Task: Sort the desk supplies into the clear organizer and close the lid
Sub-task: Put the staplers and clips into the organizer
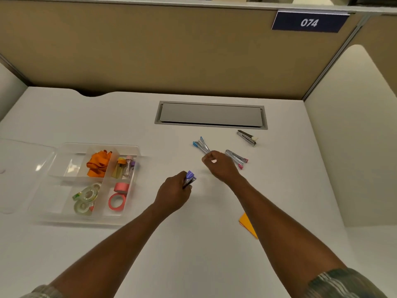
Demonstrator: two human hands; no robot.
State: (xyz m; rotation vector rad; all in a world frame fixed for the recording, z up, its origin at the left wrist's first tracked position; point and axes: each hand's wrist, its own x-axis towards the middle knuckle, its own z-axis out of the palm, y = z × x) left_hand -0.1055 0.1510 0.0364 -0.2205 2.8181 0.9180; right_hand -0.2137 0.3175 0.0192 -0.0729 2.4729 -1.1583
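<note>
The clear organizer [64, 160] sits at the left of the desk, its lid [19, 168] open and lying flat to its left. Its compartments hold orange bands [98, 163], small tubes [125, 167], clear tape rolls [86, 198] and pink tape rolls [118, 196]. My left hand [174, 194] is shut on a purple stapler [190, 177] just right of the organizer. My right hand [221, 166] pinches the near end of a blue stapler [200, 144]. A pink stapler [237, 159] lies beside that hand, and a white-tipped stapler [247, 137] lies farther back right.
An orange sticky-note pad [248, 224] lies under my right forearm. A grey cable hatch [210, 115] is set into the desk behind the staplers. Beige partition walls close off the back and right, with a sign reading 074 [309, 22].
</note>
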